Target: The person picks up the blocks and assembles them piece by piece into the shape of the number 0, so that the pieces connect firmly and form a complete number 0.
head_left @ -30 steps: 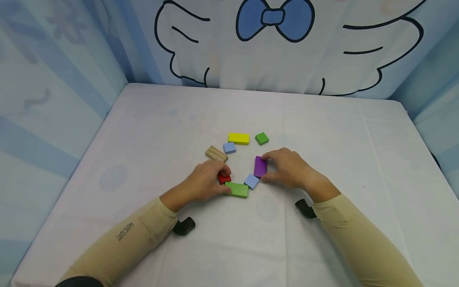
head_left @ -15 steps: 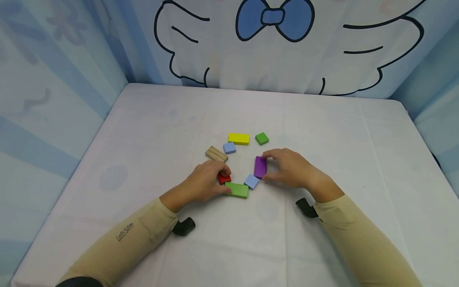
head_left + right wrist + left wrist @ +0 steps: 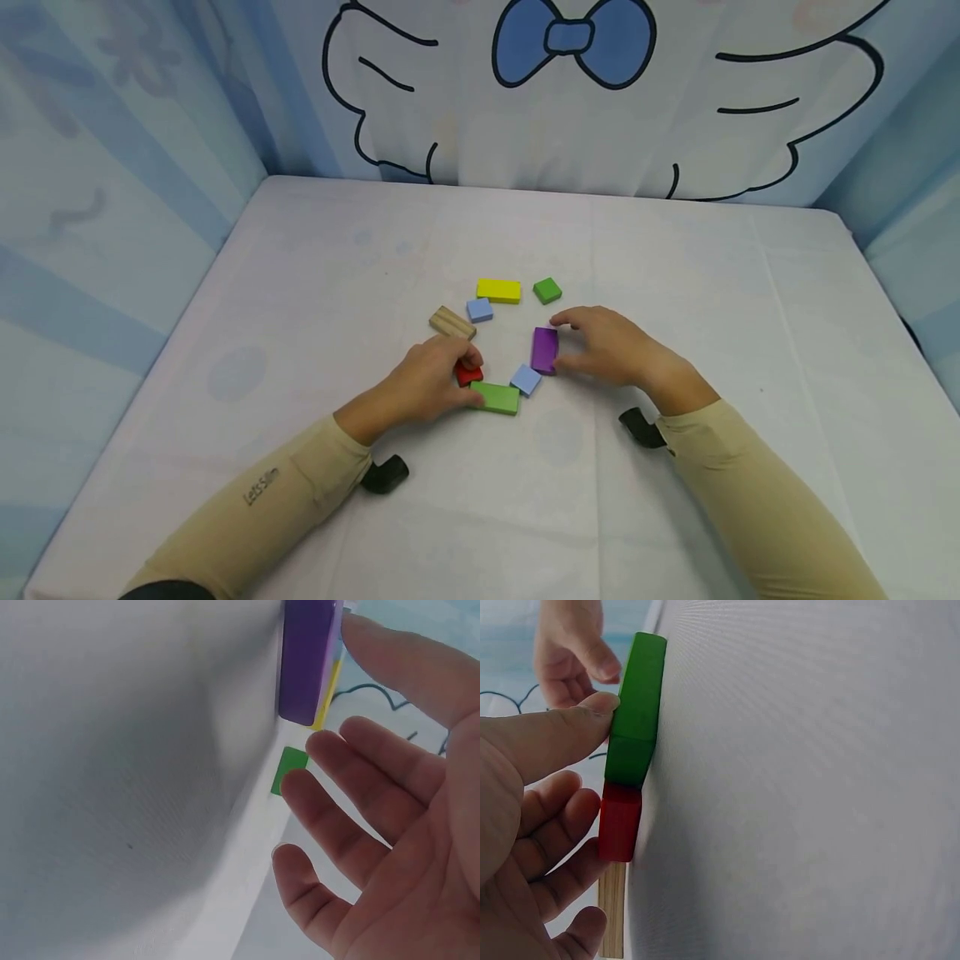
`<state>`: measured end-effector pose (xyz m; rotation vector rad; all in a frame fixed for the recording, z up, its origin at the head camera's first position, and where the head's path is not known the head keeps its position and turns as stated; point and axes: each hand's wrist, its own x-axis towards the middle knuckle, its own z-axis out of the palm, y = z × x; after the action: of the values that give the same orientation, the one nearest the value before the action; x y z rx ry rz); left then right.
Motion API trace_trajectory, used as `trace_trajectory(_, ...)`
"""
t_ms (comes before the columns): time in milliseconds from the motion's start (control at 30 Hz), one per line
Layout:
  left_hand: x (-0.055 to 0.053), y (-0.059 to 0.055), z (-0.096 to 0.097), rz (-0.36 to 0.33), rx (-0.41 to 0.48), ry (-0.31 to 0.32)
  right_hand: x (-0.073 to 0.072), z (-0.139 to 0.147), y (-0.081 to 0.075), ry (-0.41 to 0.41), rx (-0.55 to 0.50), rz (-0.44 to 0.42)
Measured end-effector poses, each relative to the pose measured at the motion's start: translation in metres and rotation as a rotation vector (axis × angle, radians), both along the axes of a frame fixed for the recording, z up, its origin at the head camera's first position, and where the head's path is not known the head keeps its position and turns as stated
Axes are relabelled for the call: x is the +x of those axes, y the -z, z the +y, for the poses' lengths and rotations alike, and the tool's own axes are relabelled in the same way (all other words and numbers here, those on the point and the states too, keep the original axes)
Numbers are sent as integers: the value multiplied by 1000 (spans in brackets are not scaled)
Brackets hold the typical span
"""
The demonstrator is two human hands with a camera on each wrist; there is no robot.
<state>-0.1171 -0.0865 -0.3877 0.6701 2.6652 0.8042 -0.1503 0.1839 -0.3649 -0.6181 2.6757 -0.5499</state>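
While the purple block [image 3: 544, 350] lay flat on the table [image 3: 750, 333], its long axis running roughly away from the person, the right hand [image 3: 618, 350] stood just to its right and was clearly the nearer of the two. The thumb was close by the purple block's nearer right-hand corner and the forefinger just past its farther one, so that the hand spanned the long side rather than the short ends. Those fingers were loosely bent and well spread, with nothing in their hold; whether the thumb touched the purple block could not be told.

The left hand [image 3: 427, 379] was well to the left of the purple block. Its thumb touched the light green block [image 3: 497, 398], which lay to the left of the purple block and nearer the person, its length running crosswise to the purple one's. The other fingers bent over the red block [image 3: 469, 375], left of the purple block; whether they gripped or only rested there was unclear. The nearer blue block [image 3: 526, 380] sat at the purple block's near left corner, and the dark green block [image 3: 547, 290] lay beyond its far end, apart.
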Motion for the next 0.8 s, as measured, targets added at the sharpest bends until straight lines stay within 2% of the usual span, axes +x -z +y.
trace_trajectory(133, 0, 0, 0, 2, 0, 4, 0, -1, 2, -19, -14, -22)
trace_trajectory(333, -1, 0, 0, 9, -1, 7, 0, -2, 5, -49, -23, 0)
trace_trajectory(800, -1, 1, -1, 5, 2, 7, -7, -10, 7, -22, -10, -34)
